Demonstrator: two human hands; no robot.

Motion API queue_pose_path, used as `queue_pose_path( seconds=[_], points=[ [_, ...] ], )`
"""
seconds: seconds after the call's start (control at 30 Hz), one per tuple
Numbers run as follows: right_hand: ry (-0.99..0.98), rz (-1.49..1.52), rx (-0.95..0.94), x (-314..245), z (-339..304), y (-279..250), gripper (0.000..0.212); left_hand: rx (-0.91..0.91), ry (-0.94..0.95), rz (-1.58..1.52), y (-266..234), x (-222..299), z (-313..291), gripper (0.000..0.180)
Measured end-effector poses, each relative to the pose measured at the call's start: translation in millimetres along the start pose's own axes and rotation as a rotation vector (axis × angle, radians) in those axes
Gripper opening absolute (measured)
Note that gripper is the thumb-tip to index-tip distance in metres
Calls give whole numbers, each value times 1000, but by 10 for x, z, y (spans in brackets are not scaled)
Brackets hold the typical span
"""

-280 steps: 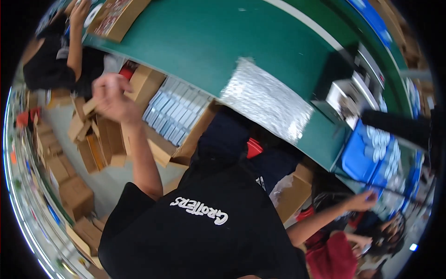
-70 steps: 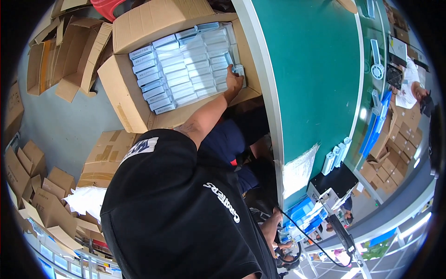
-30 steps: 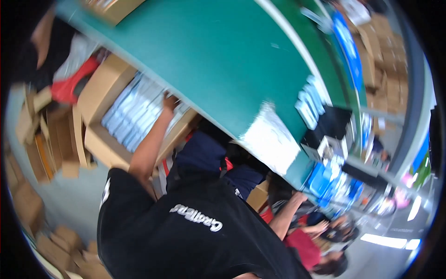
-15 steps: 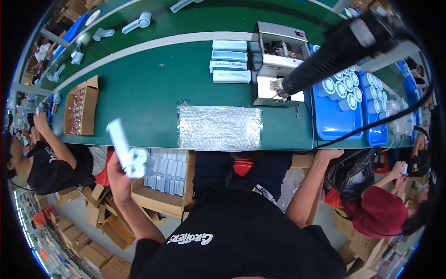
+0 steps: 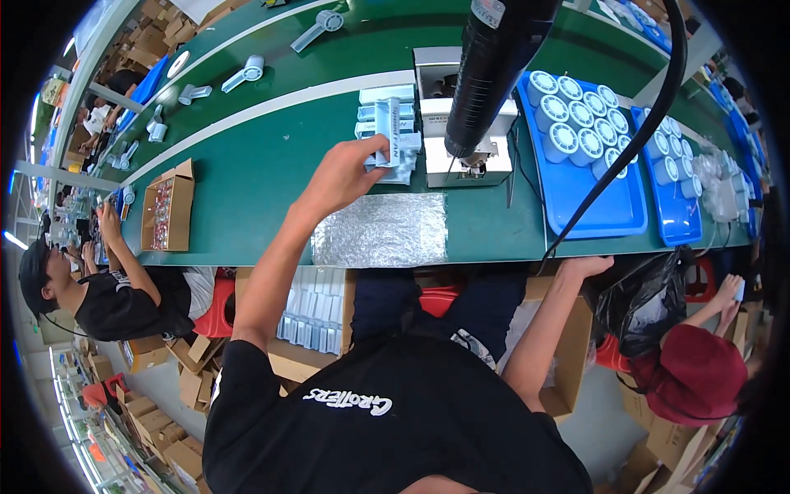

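Note:
My left hand [image 5: 350, 171] is closed around the lower end of a light-blue plastic handle shell [image 5: 387, 119]. The shell lies lengthwise across a row of similar light-blue handle shells [image 5: 387, 94] beside the machine. Below my wrist, a silvery bubble-wrap sheet [image 5: 383, 235] lies flat at the table's front edge. My right hand [image 5: 586, 266] is at the front edge of the table, right of my lap; its fingers are mostly hidden, so their hold cannot be made out.
The boxy metal machine [image 5: 481, 169] stands right of the shells, a thick black tool [image 5: 477, 90] above it. A black cable [image 5: 634, 152] crosses a blue tray [image 5: 597, 218] of round light-blue parts. A carton [image 5: 177, 210] stands left; another carton of shells [image 5: 313, 309] is below the table.
My left hand has swung from beside the lower carton up over the table to the shell row, bringing a light-blue shell there. My right hand stays at the table edge. The view has shifted.

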State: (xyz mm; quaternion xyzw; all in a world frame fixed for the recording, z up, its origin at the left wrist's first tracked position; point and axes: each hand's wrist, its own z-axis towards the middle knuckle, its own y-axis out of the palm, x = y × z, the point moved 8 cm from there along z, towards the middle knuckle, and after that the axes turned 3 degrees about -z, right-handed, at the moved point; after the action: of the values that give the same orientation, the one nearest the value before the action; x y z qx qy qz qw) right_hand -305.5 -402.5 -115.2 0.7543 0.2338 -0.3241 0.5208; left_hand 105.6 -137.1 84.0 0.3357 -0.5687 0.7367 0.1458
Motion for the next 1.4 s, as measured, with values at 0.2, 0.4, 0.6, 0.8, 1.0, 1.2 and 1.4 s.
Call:
queue_pose_path(
  seconds=[0.2,0.4,0.6,0.8,1.0,1.2,1.4],
  points=[
    [30,51,-26,8,-19,34,52,198,101,-76,-203,28,-62,25],
    [14,43,-32,8,-41,28,51,246,123,-51,-454,-135,-57,16],
    [-27,18,-36,-63,-64,47,50,105,160,116,-347,-338,30,17],
    [-81,-86,-6,-30,207,-190,50,205,199,100,-503,-247,-168,31],
    [-272,-527,-39,-86,1085,-702,49,723,-130,-42,-1296,-983,-1834,26],
    [-385,-3243,-55,-128,1603,-443,37,1352,-817,-87,-537,-2176,-4985,20],
    [-170,-3419,-267,-148,979,-203,43,899,-1307,-115,1686,-2778,-6332,25]
  ],
)
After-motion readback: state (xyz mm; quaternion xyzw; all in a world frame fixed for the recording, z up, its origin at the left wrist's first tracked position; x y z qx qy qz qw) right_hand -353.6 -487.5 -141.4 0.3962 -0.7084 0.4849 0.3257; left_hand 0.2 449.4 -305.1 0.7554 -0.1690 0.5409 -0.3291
